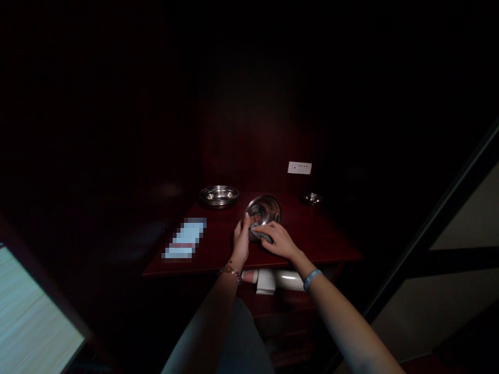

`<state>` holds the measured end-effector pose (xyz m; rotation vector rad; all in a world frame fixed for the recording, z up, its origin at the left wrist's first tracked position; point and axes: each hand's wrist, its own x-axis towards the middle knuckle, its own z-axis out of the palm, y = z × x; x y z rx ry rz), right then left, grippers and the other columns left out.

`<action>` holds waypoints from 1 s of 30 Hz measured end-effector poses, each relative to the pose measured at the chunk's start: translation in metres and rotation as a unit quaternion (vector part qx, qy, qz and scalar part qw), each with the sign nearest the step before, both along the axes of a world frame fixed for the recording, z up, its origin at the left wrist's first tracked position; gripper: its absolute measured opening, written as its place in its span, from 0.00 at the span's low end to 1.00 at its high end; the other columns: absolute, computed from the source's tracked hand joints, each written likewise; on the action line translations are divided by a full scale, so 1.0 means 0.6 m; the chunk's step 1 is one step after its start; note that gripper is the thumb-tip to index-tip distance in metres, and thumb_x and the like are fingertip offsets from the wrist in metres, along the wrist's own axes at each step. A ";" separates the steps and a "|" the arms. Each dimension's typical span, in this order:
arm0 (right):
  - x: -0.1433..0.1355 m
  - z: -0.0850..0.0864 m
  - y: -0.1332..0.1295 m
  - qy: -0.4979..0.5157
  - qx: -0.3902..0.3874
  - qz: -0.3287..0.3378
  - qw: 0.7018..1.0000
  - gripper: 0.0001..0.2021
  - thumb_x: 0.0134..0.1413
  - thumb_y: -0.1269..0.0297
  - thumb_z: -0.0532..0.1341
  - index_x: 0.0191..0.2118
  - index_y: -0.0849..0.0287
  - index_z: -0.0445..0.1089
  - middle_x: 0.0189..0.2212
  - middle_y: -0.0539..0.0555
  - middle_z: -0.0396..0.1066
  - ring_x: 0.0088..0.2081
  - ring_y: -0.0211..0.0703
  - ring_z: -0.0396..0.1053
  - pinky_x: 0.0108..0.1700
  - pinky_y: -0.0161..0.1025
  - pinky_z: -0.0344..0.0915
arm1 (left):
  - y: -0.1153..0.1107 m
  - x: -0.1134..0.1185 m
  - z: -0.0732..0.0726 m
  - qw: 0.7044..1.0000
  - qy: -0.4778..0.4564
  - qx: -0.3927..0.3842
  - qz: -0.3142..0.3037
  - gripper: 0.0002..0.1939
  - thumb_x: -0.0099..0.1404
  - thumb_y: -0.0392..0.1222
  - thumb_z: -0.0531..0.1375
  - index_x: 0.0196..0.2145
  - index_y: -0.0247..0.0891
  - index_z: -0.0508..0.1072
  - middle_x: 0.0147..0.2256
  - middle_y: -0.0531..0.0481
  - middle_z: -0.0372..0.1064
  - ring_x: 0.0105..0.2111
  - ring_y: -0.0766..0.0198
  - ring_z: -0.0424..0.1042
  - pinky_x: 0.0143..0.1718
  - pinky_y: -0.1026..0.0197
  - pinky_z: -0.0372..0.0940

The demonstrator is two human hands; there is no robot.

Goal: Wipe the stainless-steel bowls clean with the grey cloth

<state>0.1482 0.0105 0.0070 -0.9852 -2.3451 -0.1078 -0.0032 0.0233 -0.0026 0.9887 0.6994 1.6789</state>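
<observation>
Dark red wooden worktop (312,239) filled the dim room. Near its front edge, a steel bowl (263,212) tilted, its opening facing the camera; left hand (240,243) gripped its rim, right hand (277,241) pinched a cloth (260,234) against it.

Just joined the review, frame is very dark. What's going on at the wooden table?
A person tilts a steel bowl on its edge on the dark red table. The left hand steadies its rim, and the right hand presses a dark cloth against its lower edge. Another steel bowl and a small dish sit further back; a blurred paper lies to the left.
</observation>
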 end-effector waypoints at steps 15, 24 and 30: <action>0.004 -0.003 0.002 0.016 0.095 -0.160 0.982 0.22 0.63 0.67 0.54 0.61 0.52 0.64 0.58 0.52 0.69 0.55 0.56 0.59 0.55 0.53 0.54 | 0.001 0.000 -0.004 1.000 0.004 -0.019 -0.007 0.33 0.58 0.65 0.61 0.50 0.35 0.74 0.45 0.40 0.77 0.45 0.55 0.76 0.49 0.56 0.68; 0.008 -0.007 0.007 0.018 0.088 -0.133 0.987 0.25 0.63 0.67 0.54 0.65 0.50 0.58 0.63 0.49 0.62 0.58 0.55 0.57 0.58 0.52 0.53 | 0.001 0.000 -0.006 0.999 0.009 -0.021 -0.024 0.33 0.57 0.63 0.63 0.50 0.34 0.74 0.43 0.40 0.77 0.46 0.54 0.75 0.50 0.55 0.67; 0.005 -0.002 0.004 0.011 0.075 -0.084 0.994 0.26 0.63 0.68 0.55 0.65 0.48 0.58 0.62 0.46 0.63 0.55 0.51 0.59 0.57 0.48 0.55 | 0.004 0.001 -0.011 0.999 0.005 -0.013 -0.045 0.33 0.57 0.63 0.63 0.50 0.34 0.75 0.43 0.40 0.78 0.45 0.55 0.75 0.51 0.55 0.66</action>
